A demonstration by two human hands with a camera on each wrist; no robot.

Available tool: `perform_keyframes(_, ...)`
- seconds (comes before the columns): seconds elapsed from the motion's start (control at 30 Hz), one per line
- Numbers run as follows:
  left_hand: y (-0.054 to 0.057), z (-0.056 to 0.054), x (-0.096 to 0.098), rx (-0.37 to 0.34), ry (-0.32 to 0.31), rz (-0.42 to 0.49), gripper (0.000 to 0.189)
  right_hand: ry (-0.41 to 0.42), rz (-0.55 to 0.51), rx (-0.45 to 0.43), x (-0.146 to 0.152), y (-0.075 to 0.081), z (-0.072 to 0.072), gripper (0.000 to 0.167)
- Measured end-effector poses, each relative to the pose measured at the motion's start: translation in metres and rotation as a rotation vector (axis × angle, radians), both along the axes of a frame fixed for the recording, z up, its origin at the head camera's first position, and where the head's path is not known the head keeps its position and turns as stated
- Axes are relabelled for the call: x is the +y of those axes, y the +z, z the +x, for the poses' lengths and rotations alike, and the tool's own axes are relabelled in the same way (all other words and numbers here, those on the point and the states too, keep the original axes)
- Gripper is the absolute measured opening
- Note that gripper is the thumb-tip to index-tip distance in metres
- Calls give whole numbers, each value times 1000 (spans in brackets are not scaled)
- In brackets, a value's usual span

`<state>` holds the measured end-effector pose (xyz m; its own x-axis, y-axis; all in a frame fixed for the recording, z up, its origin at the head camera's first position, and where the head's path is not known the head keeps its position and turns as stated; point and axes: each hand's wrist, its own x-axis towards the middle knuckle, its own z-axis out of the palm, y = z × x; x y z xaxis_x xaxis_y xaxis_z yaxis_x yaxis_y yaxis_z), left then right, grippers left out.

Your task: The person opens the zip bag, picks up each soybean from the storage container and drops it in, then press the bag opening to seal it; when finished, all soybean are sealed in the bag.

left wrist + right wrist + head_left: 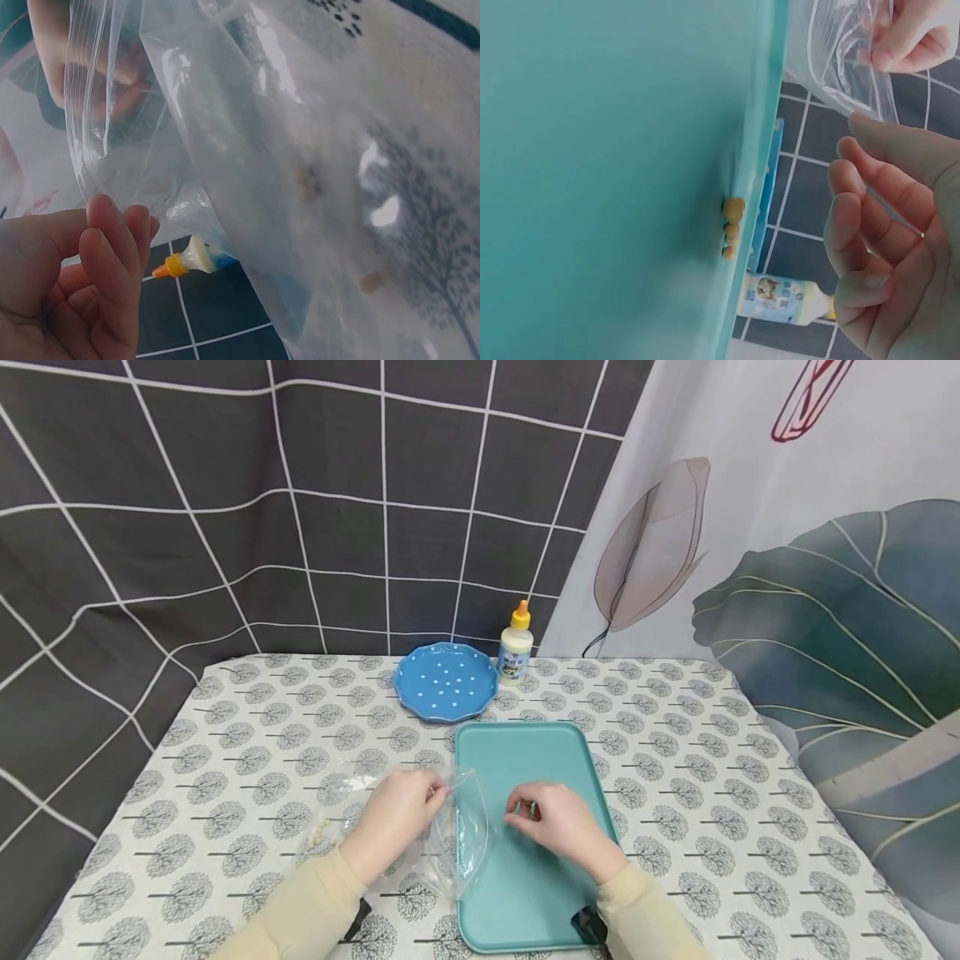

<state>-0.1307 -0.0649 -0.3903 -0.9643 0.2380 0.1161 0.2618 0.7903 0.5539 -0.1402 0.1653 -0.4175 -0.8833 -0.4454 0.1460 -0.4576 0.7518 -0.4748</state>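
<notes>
My left hand (401, 806) pinches the rim of a clear zip bag (468, 835), whose mouth gapes over the tray's left edge. A few small tan pieces (371, 282) show blurred through the plastic in the left wrist view. Over the teal tray (517, 910), my right hand (562, 822) hovers with loosely bent fingers and nothing between them. In the right wrist view, several small round tan pieces like dried beans (732, 225) lie on the tray near its edge. The right hand mostly covers that spot in the head view.
Behind the tray sits a blue scalloped plate (446, 681) with white dots. Next to it stands a small glue-like bottle (514, 652) with an orange cap. A tree-print cloth (675, 793) covers the table; a dark grid curtain (315, 527) hangs behind.
</notes>
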Motion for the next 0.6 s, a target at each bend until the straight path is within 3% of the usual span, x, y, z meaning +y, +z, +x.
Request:
perform_keyframes(0.2, 0, 0, 0, -13, 6, 7, 12, -15, 5, -8, 8, -2, -1, 9)
perform_keyframes(0.6, -1, 0, 0, -11, 6, -22, 13, -97, 117, -14, 18, -4, 0, 13)
